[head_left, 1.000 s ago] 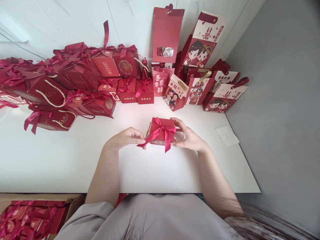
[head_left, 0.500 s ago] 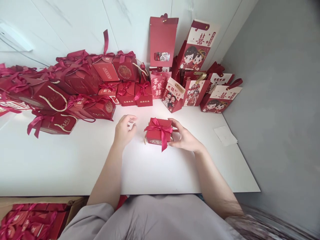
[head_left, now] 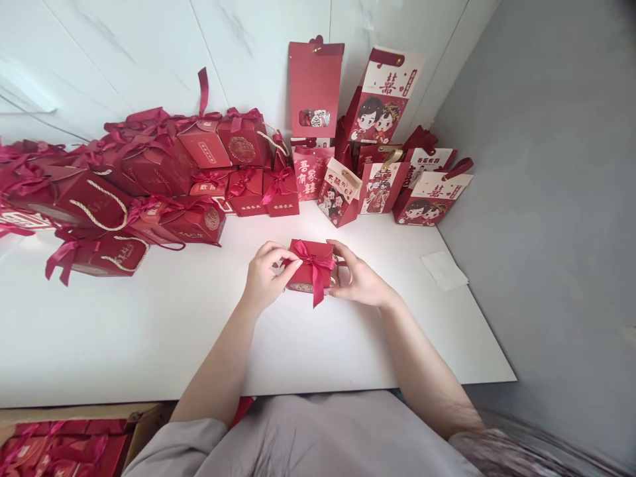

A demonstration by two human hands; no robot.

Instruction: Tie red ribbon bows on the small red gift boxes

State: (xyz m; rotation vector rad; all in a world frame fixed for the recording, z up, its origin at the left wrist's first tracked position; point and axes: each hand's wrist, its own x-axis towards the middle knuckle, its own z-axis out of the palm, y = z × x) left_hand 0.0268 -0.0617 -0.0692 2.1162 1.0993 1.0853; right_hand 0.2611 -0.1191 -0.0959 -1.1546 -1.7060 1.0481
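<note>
A small red gift box [head_left: 299, 279] stands on the white table in front of me, tied on top with a crimson ribbon bow [head_left: 318, 264]. One ribbon tail hangs down its front, over a pale round print. My left hand [head_left: 265, 278] pinches the bow's left loop between thumb and fingertips. Around the box's right end my right hand [head_left: 364, 283] is curved, fingers at the back corner and thumb at the front one. Part of a twisted cord handle shows beside the right hand.
Red ribboned boxes [head_left: 149, 162] are piled at the back left. Printed red and white gift bags [head_left: 380, 99] stand against the wall at the back right. A white paper [head_left: 444, 271] lies near the right edge. At lower left, a cardboard carton [head_left: 144, 430] holds more red boxes.
My left hand has moved right, from beside the box onto the bow, and closed on its left loop. My right hand stays at the box's right end.
</note>
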